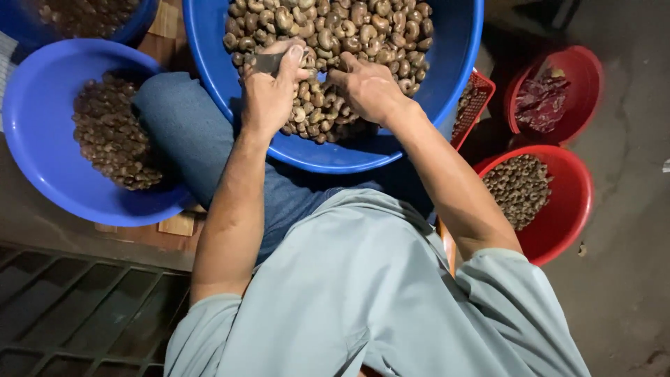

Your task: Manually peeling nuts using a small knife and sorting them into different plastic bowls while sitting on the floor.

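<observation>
Three blue bowls (pixel 447 63) and two red bowls (pixel 569 209) hold nuts. Over the middle blue bowl's near edge, the left hand (pixel 269 91) clamps a dark tool (pixel 265 63); the right hand (pixel 366 87) pinches a nut (pixel 333 75).

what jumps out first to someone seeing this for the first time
The big blue basin heaped with cashew nuts at top centre, with both hands in it: the left hand closed on a small dark tool, the right hand among the nuts. Red bowls sit at right.
</observation>
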